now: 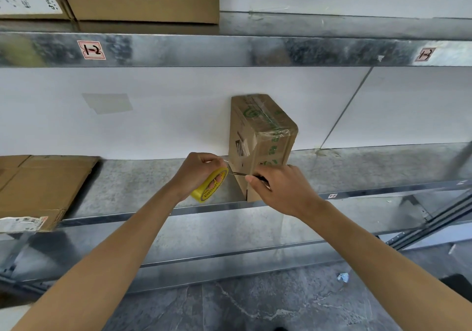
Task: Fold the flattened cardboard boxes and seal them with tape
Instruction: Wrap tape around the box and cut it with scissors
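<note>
Fingers [211, 158] round tape [211, 185]; seemingly steel shelf [143, 177]

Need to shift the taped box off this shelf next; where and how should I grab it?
Probably its upper half, from the front. The box stands upright close to the wall, so the back is shut off, and its narrow width lets fingers and thumb span both side faces. Lower down, the tape roll is attached.
</note>
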